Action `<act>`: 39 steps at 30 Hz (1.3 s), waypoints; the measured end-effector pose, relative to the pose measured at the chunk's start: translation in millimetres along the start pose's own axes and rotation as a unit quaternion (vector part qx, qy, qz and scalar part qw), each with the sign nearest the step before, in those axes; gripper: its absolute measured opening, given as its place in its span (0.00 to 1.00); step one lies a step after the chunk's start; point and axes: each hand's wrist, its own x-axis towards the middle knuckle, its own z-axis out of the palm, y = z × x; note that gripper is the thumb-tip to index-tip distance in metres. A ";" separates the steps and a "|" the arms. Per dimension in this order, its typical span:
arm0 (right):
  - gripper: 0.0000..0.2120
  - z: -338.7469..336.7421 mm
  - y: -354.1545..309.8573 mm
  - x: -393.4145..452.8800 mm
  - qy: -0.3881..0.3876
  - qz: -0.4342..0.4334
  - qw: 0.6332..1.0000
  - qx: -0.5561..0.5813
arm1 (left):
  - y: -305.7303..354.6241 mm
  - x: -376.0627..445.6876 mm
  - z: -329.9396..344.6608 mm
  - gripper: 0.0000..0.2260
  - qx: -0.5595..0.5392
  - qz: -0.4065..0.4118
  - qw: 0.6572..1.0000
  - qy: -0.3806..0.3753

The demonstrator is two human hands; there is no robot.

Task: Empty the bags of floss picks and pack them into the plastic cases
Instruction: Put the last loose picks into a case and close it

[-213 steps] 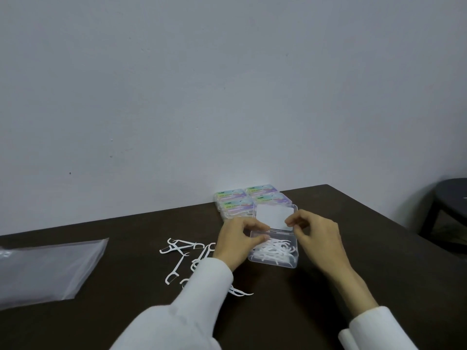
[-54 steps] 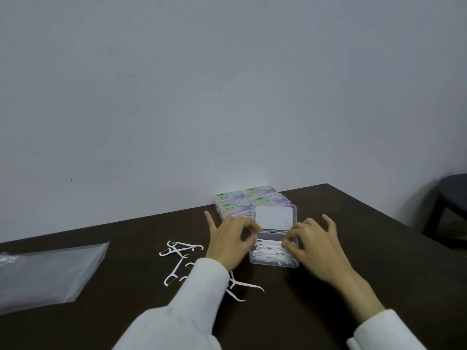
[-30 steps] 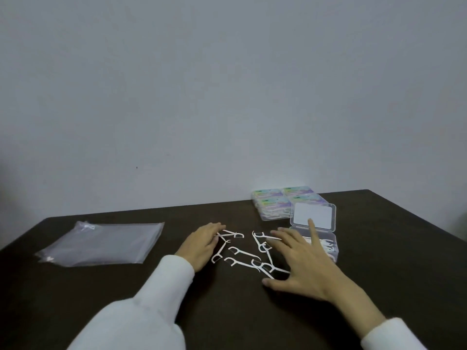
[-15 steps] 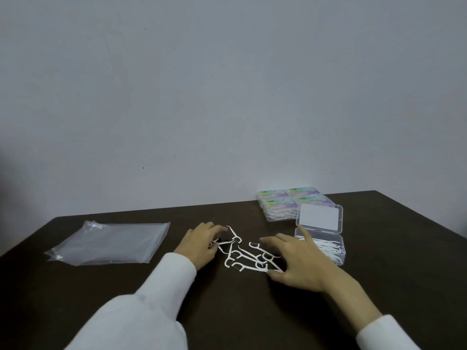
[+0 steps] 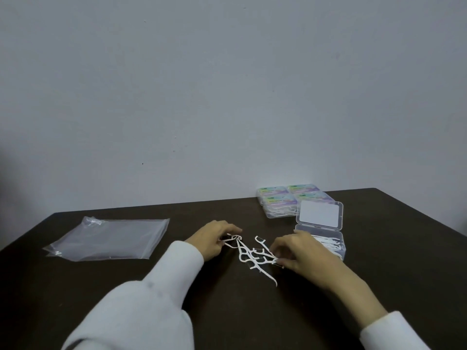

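Several white floss picks [image 5: 250, 253] lie bunched on the dark table between my hands. My left hand [image 5: 211, 238] has its curled fingertips on the picks at the pile's left end. My right hand [image 5: 300, 253] pinches picks at the pile's right side with curled fingers. Just right of that hand stands a clear plastic case [image 5: 338, 238] with its lid [image 5: 319, 214] up and picks inside. An empty clear bag [image 5: 111, 238] lies flat at the left.
A block of closed, filled cases with coloured labels [image 5: 290, 198] sits at the back against the wall, behind the open case. The table's [image 5: 227, 311] back right corner is near the cases. My white sleeves cover both forearms.
Both hands left the open case and went to the loose picks on its left. They have raked the scattered picks into a tighter bunch, and the right hand's fingers have curled onto them.
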 end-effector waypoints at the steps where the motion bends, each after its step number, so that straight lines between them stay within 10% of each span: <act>1: 0.11 -0.8 0.5 -0.7 0.004 0.002 1.000 0.009 | -0.8 -1.7 -1.7 0.20 -0.012 -0.003 1.000 0.016; 19: 0.08 -5.2 -3.0 -8.2 0.018 0.077 0.993 -0.092 | -6.1 -12.0 -11.2 0.06 0.000 -0.099 0.995 -0.023; 39: 0.08 33.6 -36.9 54.5 0.081 0.042 0.994 -0.065 | -31.6 -35.7 -3.8 0.04 -0.045 -0.145 0.956 0.250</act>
